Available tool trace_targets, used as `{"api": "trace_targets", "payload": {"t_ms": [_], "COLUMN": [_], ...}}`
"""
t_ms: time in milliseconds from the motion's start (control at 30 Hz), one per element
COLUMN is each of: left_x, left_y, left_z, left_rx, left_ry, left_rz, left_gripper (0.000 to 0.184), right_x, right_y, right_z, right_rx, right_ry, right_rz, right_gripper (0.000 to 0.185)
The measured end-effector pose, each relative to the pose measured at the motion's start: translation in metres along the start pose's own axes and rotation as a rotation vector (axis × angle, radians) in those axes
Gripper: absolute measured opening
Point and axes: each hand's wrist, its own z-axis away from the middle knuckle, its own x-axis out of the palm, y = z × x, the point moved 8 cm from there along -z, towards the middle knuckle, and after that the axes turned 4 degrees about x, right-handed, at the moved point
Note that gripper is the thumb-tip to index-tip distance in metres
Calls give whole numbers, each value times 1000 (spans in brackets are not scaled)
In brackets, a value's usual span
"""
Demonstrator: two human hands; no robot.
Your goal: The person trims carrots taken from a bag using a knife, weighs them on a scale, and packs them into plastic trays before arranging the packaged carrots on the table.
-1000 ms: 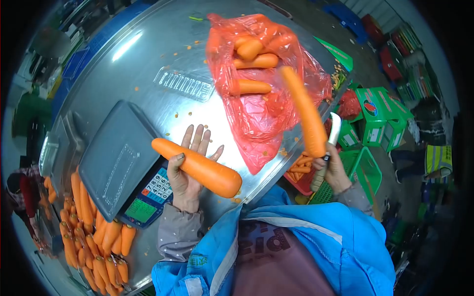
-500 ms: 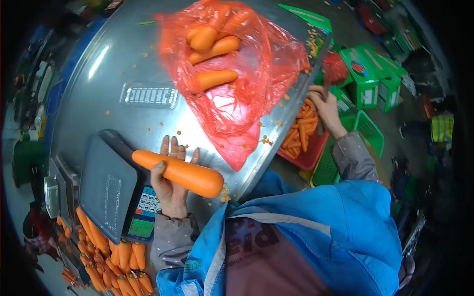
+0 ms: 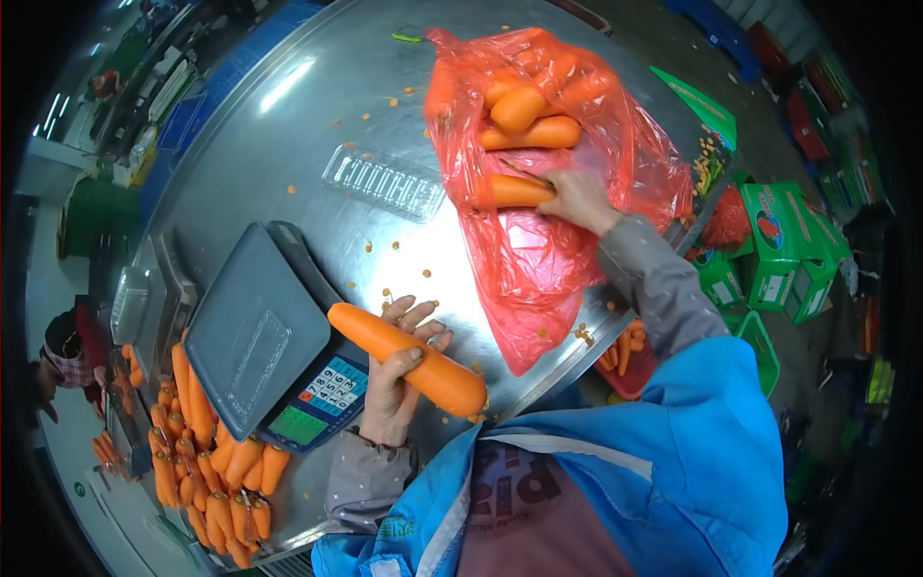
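My left hand is closed around a large orange carrot, held tilted over the table's near edge beside the scale. My right hand reaches into an open red plastic bag, its fingers closed on the end of a carrot lying there. A thin dark strip, perhaps a blade, shows by those fingers; its handle is hidden. More large carrots lie farther back in the bag, some behind the translucent plastic.
A scale stands left of my left hand, with piled carrots behind it. A clear plastic tray and orange scraps lie on the metal table. Smaller carrots fill a red basket below the right edge, near green boxes.
My right hand has moved from the small carrots in the basket up into the red bag, onto a carrot. My left hand keeps its carrot. The view has shifted.
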Motion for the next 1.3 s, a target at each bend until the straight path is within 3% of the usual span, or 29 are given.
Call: {"api": "trace_targets", "payload": {"t_ms": [200,267,333,433,533,733,800,900,967,1067,1100,1167,1233,1300], "left_x": [9,19,33,70,90,87,82,71,64,62,60,58,54,47], "left_y": [-2,-5,-5,-6,-9,-10,-7,-6,-11,-12,-12,-12,-12,-12], "left_z": [3,2,1,7,14,23,24,22,17,13,12,6,2,-3], "left_rx": [-22,12,44,143,262,216,204,160,131,133,137,129,115,98], "left_ry": [-61,-98,-133,-372,-499,-498,-480,-433,-399,-362,-358,-355,-358,-346], "left_rz": [-164,-282,-411,-883,-1003,-904,-889,-871,-764,-659,-661,-644,-668,-673], "left_gripper": [65,63,62,57,56,53,52,50,50,46,46,46,48,51], "right_x": [-52,-48,-57,-60,-63,-56,-50,-37,-37,-37,-50,-56,-47,-61], "right_y": [27,38,21,7,-9,1,44,68,89,86,69,55,52,31], "right_z": [76,109,136,161,175,213,249,282,303,285,262,207,144,84], "right_rx": [168,231,382,402,425,446,738,776,965,939,856,615,364,129], "right_ry": [-18,-29,-133,-139,-95,-109,153,208,495,406,361,242,175,306], "right_rz": [-148,-707,-934,-1084,-1227,-1345,-1389,-1516,-1478,-1417,-1285,-1119,-864,-456], "right_gripper": [46,42,40,35,30,31,31,44,49,51,44,24,23,23]}}
